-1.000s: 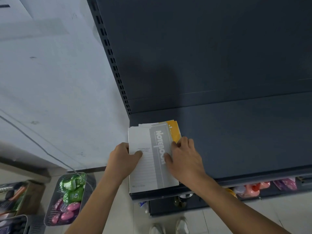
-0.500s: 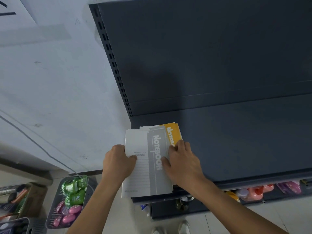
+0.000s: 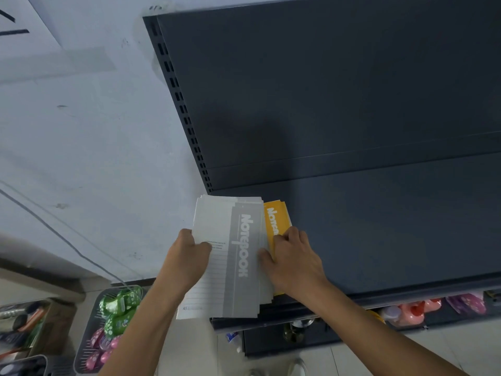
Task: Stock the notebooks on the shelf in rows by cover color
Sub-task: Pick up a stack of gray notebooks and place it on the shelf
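We see the grey notebooks (image 3: 230,253) overhanging the shelf's (image 3: 379,226) front left corner, with a yellow notebook (image 3: 276,215) peeking out beneath. Left hand (image 3: 187,256) grips the grey stack's left edge; right hand (image 3: 292,259) curls its fingers onto the yellow notebook, thumb on grey.

The top grey notebook (image 3: 238,253) covers the stack beneath it, so only page edges show and the count cannot be told. Its small print is too fine to read. The yellow notebook (image 3: 273,221) is mostly hidden by that stack and the right hand (image 3: 295,259), its title cut short. Of the hands, the left hand (image 3: 187,256) shows only a thumb on the cover, the fingers hidden below. Whether the right fingertips tuck under a cover is unclear. The shelf (image 3: 379,226) runs off the right edge, and its lip hides the tops of the pink bottles (image 3: 412,313).
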`<state>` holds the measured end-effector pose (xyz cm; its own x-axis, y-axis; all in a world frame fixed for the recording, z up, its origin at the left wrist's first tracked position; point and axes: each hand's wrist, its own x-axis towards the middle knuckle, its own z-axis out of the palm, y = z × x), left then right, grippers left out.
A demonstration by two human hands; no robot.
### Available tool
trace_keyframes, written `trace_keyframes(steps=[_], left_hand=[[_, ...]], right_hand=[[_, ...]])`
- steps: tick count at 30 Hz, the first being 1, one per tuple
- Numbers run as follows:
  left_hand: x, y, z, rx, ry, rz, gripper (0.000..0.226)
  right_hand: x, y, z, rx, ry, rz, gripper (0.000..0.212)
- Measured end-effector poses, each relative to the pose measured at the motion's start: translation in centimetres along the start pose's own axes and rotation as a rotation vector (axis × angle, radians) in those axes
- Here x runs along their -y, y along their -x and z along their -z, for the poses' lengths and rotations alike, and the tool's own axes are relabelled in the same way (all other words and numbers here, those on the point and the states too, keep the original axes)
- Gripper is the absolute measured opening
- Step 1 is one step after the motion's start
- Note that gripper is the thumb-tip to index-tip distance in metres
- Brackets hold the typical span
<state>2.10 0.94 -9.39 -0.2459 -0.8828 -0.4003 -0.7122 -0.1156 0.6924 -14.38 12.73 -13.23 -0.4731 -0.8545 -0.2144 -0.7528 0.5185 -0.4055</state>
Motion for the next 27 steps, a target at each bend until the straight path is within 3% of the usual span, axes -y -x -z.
trace_keyframes(steps=[3, 8, 14, 19, 27], left_hand=[[0.4, -0.1, 0.4, 0.091, 0.153, -0.004, 0.026], [-1.2, 0.7, -1.3, 0.121, 0.194, -0.12, 0.026], [-5.2, 0.7, -5.6, 0.052, -0.231, -0.404, 0.039], [-8.6, 2.4, -10.1, 0.095, -0.255, -0.574, 0.05], [-15.1, 7.1, -17.6, 0.164, -0.391, -0.79, 0.049]], right_hand=[[0.1, -0.2, 0.1, -0.014, -0.114, -0.01, 0.045], [0.2, 0.3, 1.8, -0.07, -0.59, -0.086, 0.041], [-3.2, 2.0, 5.3, -0.149, -0.432, -0.269, 0.032], [-7.7, 4.9, 8.2, -0.268, -0.438, -0.374, 0.028], [-15.4, 9.7, 11.7, -0.361, -0.357, -0.501, 0.048]])
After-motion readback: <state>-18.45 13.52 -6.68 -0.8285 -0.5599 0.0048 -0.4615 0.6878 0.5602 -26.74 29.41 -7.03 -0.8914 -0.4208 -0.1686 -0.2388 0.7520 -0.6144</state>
